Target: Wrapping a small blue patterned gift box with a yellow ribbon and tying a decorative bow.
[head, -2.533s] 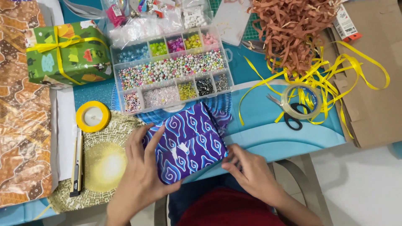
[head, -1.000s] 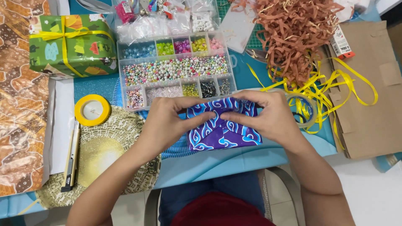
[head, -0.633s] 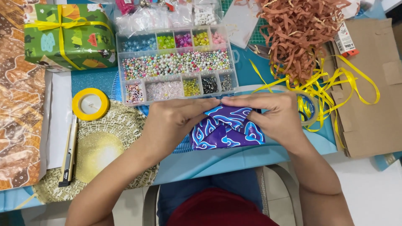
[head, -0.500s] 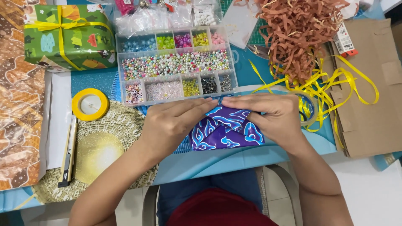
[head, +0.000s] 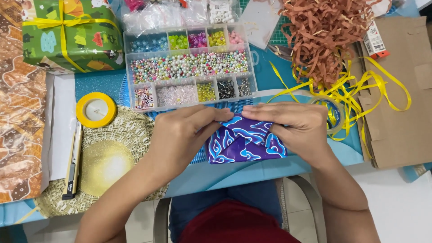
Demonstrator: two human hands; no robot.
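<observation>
Parcel: purple-and-blue patterned parcel (head: 245, 144) at the tabletop's (head: 234, 173) near edge.
Left hand (head: 182, 135): fingers flat, pinning the parcel's folded top.
Right hand (head: 294, 126): fingers pressed on the same fold (fingertips nearly meeting).
Left of the hands: gold glitter mat (head: 105, 162), utility knife (head: 72, 164), yellow tape roll (head: 96, 109).
Right: clear tape roll (head: 335, 114), partly behind the right hand.
Just behind: bead organiser (head: 189, 67).
Farthest: green gift box (head: 72, 36), brown paper shreds (head: 328, 36), yellow ribbon (head: 378, 85).

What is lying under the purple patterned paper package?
Under the purple package only the blue table surface shows. Both hands, left and right, cover its sides; its contents stay hidden.
</observation>
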